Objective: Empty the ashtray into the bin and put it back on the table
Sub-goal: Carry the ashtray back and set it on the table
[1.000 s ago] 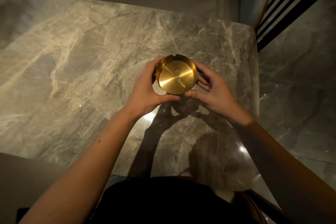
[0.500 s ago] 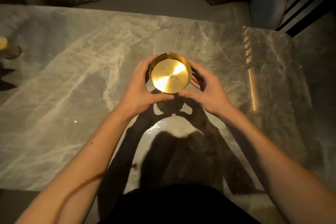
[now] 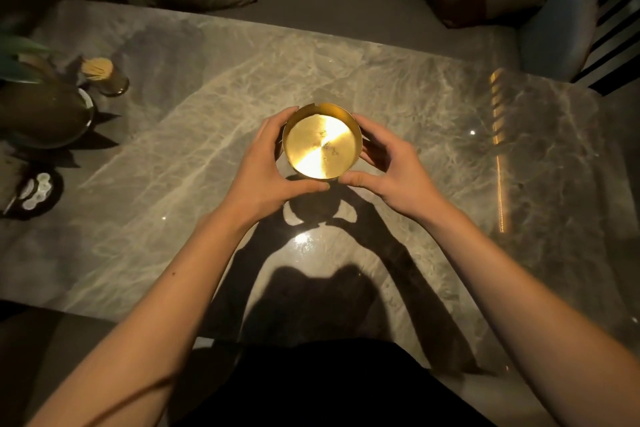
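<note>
Ashtray (image 3: 321, 144) — round, gold, open side up — sits clasped between my left hand (image 3: 266, 168) and right hand (image 3: 398, 170), thumbs along its near edge, above the middle of the marble worktop (image 3: 207, 121), a sofa (image 3: 329, 7) beyond.

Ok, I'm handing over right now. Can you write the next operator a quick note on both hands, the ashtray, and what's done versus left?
Left hand: closed on the left side of the gold ashtray, thumb under the near rim.
Right hand: closed on its right side, thumb at the near rim.
Ashtray: upright over the middle of the marble table; its shadow falls nearer on the tabletop, so it looks lifted, not yet set down. Inside it only a few small specks show.
Bin: not in view.
Done: emptying appears finished.
Left: lower the ashtray onto the table and let go.
</note>
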